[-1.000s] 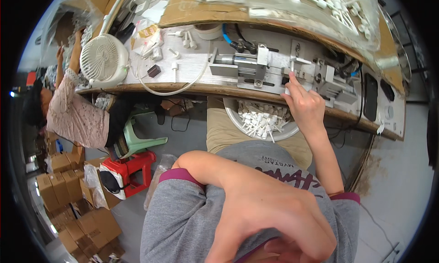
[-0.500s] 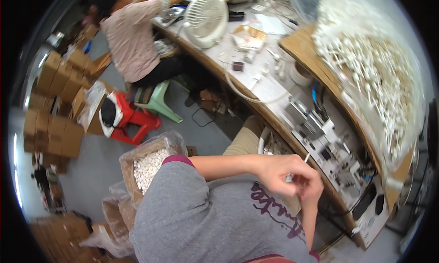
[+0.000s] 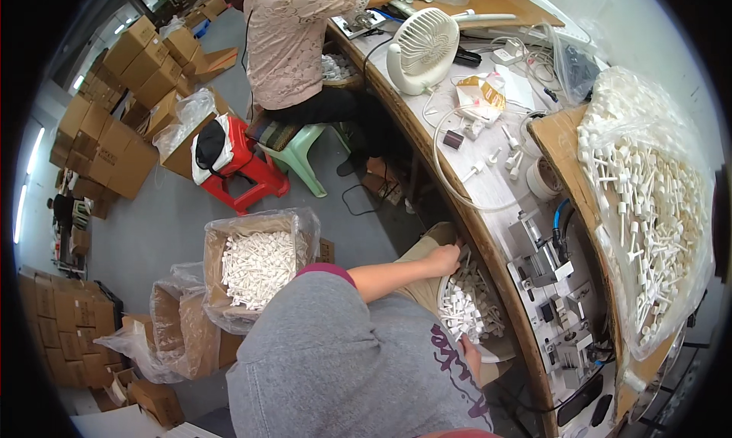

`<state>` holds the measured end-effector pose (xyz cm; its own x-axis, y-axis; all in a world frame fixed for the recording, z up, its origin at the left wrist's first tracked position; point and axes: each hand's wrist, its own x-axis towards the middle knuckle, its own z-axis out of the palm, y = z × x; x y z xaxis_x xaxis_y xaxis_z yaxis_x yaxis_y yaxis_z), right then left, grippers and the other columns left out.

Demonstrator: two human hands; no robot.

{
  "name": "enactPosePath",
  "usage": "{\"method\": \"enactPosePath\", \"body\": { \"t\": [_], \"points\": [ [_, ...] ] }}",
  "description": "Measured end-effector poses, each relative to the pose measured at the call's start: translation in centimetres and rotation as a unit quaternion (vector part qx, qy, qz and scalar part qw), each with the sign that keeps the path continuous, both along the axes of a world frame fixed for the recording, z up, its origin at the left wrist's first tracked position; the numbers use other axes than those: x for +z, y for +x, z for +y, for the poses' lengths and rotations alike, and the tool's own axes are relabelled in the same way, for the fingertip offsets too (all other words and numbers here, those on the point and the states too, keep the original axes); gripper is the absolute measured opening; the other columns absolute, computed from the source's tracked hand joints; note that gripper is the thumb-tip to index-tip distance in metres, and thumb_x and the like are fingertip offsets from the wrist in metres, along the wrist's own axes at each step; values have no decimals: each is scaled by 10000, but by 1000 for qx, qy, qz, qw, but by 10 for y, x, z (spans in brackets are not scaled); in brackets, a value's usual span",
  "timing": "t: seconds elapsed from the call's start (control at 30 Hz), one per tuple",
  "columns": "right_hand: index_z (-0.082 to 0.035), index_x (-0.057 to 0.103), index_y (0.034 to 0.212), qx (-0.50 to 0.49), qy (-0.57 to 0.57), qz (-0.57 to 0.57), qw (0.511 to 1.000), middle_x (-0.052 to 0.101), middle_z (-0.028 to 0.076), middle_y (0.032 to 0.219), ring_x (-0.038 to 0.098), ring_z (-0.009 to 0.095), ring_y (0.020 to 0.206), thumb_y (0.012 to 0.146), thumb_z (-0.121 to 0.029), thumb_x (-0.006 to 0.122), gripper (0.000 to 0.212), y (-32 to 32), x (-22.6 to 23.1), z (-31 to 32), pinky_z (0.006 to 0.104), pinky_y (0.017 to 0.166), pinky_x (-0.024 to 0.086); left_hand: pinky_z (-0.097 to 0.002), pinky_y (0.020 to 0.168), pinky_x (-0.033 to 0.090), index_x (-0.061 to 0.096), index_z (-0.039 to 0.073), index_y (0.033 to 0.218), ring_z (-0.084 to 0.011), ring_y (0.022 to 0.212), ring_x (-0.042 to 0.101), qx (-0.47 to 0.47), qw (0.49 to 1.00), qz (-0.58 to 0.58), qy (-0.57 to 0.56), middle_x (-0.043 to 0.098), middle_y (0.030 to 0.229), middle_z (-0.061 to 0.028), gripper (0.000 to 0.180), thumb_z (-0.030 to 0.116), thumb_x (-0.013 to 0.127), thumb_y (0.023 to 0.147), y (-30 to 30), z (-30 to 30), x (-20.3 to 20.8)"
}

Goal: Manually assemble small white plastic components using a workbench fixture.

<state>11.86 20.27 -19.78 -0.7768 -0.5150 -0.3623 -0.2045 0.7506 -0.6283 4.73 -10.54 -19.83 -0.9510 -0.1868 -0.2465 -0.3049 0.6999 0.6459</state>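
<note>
A white basin (image 3: 499, 356) on my lap is heaped with small white plastic pieces (image 3: 467, 304) that have short stems and wider heads. My left hand (image 3: 442, 260) is at the far rim of the basin, its fingers curled inward. Whatever those fingers hold is hidden. At the near side of the basin, my right hand (image 3: 470, 358) reaches to the edge of the pile, fingers bent together. A white bit shows by its fingertips, too small to name.
The workbench (image 3: 488, 202) bears metal fixtures (image 3: 537, 247), a white fan (image 3: 427, 45) and a large bag of white pieces (image 3: 648, 217). A lined carton (image 3: 259, 266) of similar pieces stands left. Another person (image 3: 293, 45) sits beyond, near a red stool (image 3: 236, 171).
My hands, together above my lap before, have parted and lowered to opposite sides of the basin. The pile in it is now uncovered. The view has shifted, with the bench farther right.
</note>
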Motion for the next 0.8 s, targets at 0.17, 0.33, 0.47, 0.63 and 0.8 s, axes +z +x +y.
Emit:
{"method": "enactPosePath", "body": {
  "t": [0.17,0.33,0.47,0.63,0.8],
  "points": [
    [-10,598,1223,32,47,-152,987,620,294,1184,566,460,1127,957,-379,483,469,-23,-64,-9,494,963,425,-482,763,553,666,-59,1010,-394,894,685,-106,991,-72,-48,698,919,-237,281,103,628,783,-10,0,-14],
    [32,602,1195,-59,-35,-101,993,635,285,1176,584,422,1140,925,-300,581,429,-38,-68,-54,454,977,428,-485,753,547,527,-46,1226,-385,916,682,-46,996,-79,-20,694,946,-233,470,128,623,800,14,7,-5],
    [34,507,1338,-134,-55,-152,978,603,264,1255,568,387,1188,893,-217,639,528,-61,-65,-62,430,995,421,-491,748,543,385,-11,1356,-388,921,678,-25,996,-86,-10,694,948,-222,611,166,634,827,28,13,-2],
    [-87,317,1495,-106,-14,-124,987,551,232,1335,560,363,1201,901,-230,632,688,-74,-61,-35,415,1002,425,-483,739,547,515,19,1250,-357,899,683,-47,990,-1,-132,682,901,-201,504,219,682,818,30,5,-32],
    [-27,615,1251,-30,13,-41,999,701,190,1091,693,317,970,893,-221,659,410,-52,8,-10,387,855,526,-454,713,551,617,44,1122,-322,858,681,-317,943,0,-103,673,884,-153,372,233,688,809,18,2,73]
  ]
}}
